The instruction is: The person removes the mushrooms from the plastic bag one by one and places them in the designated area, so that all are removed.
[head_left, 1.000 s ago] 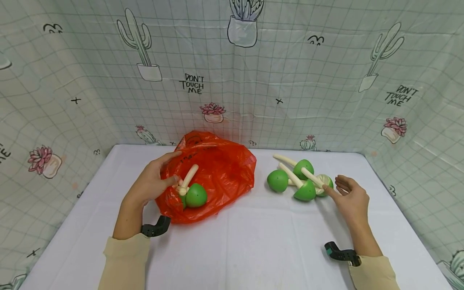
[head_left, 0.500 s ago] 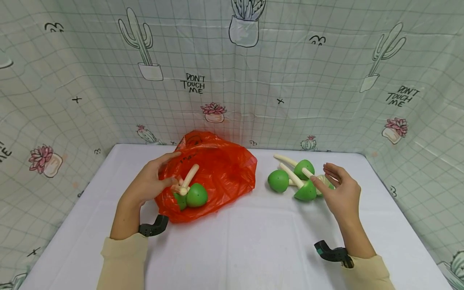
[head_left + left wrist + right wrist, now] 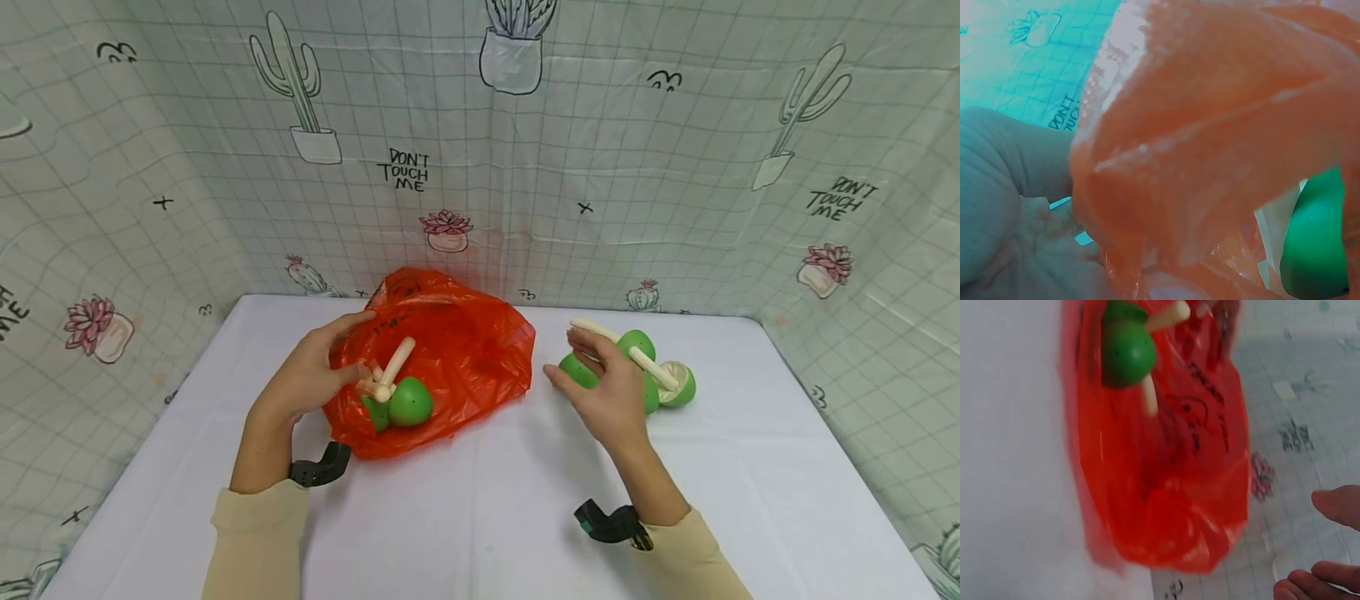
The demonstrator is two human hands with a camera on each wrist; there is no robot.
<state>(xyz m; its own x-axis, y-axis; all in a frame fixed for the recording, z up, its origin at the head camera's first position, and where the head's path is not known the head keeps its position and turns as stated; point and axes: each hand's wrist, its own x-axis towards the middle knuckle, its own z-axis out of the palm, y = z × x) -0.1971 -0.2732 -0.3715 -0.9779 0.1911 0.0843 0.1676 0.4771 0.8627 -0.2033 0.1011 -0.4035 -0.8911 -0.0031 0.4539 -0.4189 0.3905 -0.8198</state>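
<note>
My left hand (image 3: 311, 371) grips the left edge of a crumpled red plastic bag (image 3: 476, 358), thumb on its near side. Inside the bag's mouth lie toy mushrooms (image 3: 410, 402) with round green caps and cream stems. The left wrist view shows the bag's film (image 3: 1197, 144) close up with a green cap (image 3: 1316, 244) behind it. My right hand (image 3: 611, 387) is over the left part of a mushroom pile, fingers spread and bent, nothing between them. In the right wrist view its thumb (image 3: 1342, 506) stands apart from the fingers. It hides part of the pile.
On the right of the white-covered table (image 3: 480, 517) another mushroom (image 3: 678, 387) lies with its pale underside showing. A stem (image 3: 596, 328) points toward the back left. A cloth backdrop (image 3: 480, 150) with printed cacti rises behind the table and along both sides.
My right hand has moved left from the right end of the pile, uncovering the mushroom there and covering the left ones. My left hand stays on the bag.
</note>
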